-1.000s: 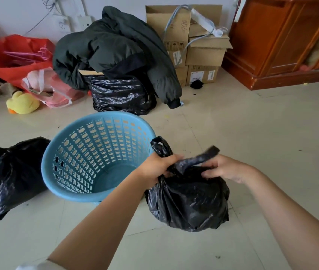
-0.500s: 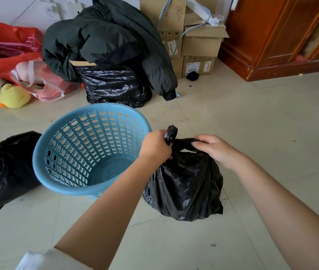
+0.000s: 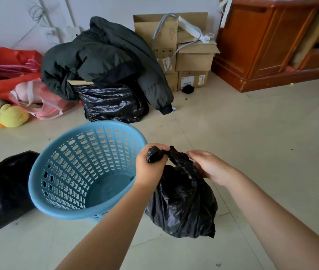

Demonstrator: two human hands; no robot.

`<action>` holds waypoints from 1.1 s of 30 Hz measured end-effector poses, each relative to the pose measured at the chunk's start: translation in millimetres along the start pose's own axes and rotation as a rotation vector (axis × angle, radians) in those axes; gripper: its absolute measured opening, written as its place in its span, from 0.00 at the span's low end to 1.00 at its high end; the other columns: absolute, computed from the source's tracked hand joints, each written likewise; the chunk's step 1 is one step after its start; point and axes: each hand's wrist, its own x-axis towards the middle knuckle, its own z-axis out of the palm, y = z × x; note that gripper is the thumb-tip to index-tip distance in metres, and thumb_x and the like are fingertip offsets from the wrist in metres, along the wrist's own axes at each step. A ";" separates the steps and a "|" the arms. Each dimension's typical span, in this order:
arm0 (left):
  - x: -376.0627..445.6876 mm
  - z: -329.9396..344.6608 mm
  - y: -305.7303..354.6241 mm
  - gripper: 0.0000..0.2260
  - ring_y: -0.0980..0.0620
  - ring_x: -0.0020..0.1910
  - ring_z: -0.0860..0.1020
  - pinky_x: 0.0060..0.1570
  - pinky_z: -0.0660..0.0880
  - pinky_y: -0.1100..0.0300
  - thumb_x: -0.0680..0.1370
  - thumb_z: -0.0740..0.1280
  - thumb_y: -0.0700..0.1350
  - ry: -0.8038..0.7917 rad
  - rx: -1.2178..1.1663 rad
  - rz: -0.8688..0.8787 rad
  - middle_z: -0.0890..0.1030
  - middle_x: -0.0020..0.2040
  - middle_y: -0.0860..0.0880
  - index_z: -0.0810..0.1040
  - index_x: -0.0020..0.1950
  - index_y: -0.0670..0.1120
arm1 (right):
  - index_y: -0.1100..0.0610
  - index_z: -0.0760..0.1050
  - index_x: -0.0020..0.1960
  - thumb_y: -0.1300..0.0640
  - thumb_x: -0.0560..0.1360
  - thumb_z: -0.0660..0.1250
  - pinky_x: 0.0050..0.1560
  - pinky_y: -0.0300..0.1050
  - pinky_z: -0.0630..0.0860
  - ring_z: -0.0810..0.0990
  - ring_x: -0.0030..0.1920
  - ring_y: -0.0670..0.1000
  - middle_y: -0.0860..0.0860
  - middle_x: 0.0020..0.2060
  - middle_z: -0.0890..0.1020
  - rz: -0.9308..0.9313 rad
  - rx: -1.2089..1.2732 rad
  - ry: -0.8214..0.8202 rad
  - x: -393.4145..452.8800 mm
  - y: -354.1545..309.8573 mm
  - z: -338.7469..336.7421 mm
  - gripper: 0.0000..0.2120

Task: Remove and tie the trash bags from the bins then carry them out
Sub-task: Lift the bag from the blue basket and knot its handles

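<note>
**Tying the second bag beside the empty bin**

The left hand [image 3: 150,164] grips one twisted ear of the small black plastic trash bag [image 3: 182,203], its fingers curled tightly round the plastic. The right hand [image 3: 209,166] has its fingers bent down over the other side of the bag's neck; it seems to pinch the plastic there, but the fingertips are hidden under the hand. The bag hangs below both hands, its bottom on or just above the pale tiled floor [image 3: 252,145] — I cannot tell which.

The step in hand looks like the tying. The next move probably calls for crossing the two ends between the fingers and pulling them apart until the knot is firm.

Just left of the left hand's knuckles stands the round light-blue perforated plastic bin [image 3: 73,172], with no liner inside. Further left lies another full black bag [image 3: 1,191]. To the right of the right hand's fingers the floor is open — good room for lifting and carrying.
</note>
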 end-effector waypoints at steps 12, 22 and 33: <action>0.4 -1.4 3.9 0.15 0.60 0.46 0.81 0.44 0.77 0.73 0.82 0.53 0.45 -0.281 -0.218 -0.265 0.84 0.45 0.56 0.80 0.49 0.48 | 0.58 0.66 0.37 0.63 0.80 0.53 0.37 0.44 0.78 0.79 0.40 0.52 0.55 0.39 0.78 -0.253 0.577 0.294 -2.2 -15.0 -7.4 0.13; 12.1 4.1 20.5 0.19 0.52 0.31 0.69 0.46 0.72 0.56 0.83 0.52 0.47 0.199 -0.941 -0.532 0.69 0.21 0.50 0.62 0.32 0.45 | 0.56 0.59 0.34 0.64 0.80 0.49 0.20 0.29 0.53 0.55 0.13 0.43 0.45 0.11 0.59 -0.309 0.738 0.323 1.2 -27.8 -0.2 0.17; 15.4 -52.5 0.4 0.22 0.59 0.15 0.54 0.18 0.52 0.70 0.82 0.53 0.47 0.163 -0.160 -0.321 0.57 0.15 0.56 0.54 0.28 0.48 | 0.54 0.55 0.24 0.50 0.72 0.58 0.24 0.42 0.47 0.56 0.20 0.50 0.46 0.18 0.54 -0.760 -1.106 0.393 3.3 31.6 -35.6 0.21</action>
